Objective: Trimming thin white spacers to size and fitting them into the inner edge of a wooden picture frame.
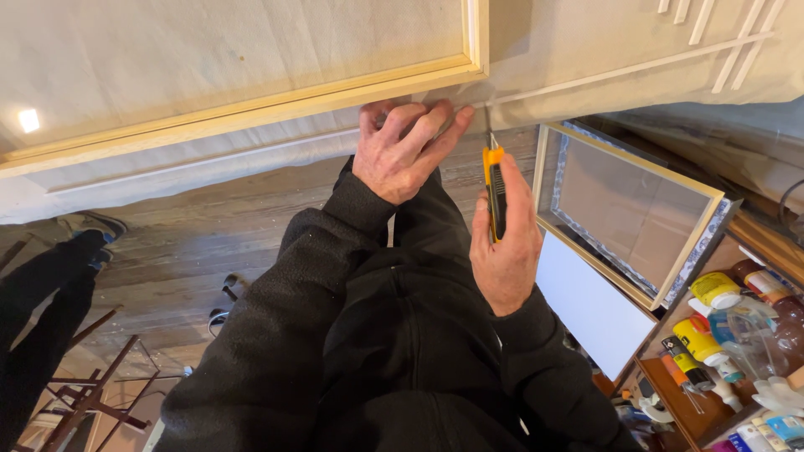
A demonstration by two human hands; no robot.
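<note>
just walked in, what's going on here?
A person in a black jacket stands at a wooden stretcher frame covered with pale canvas. The left hand presses the canvas edge near the frame's corner. The right hand holds an orange utility knife, its tip up at the canvas fold beside that corner. Another framed canvas and paint bottles sit lower right.

Cloth-covered table [167, 180] across top of frame carries wooden stretcher frame [251, 105] at upper left, wood strips [720, 42] at upper right

left hand [400, 151] on canvas [536, 100], knife [496, 192] right
</note>
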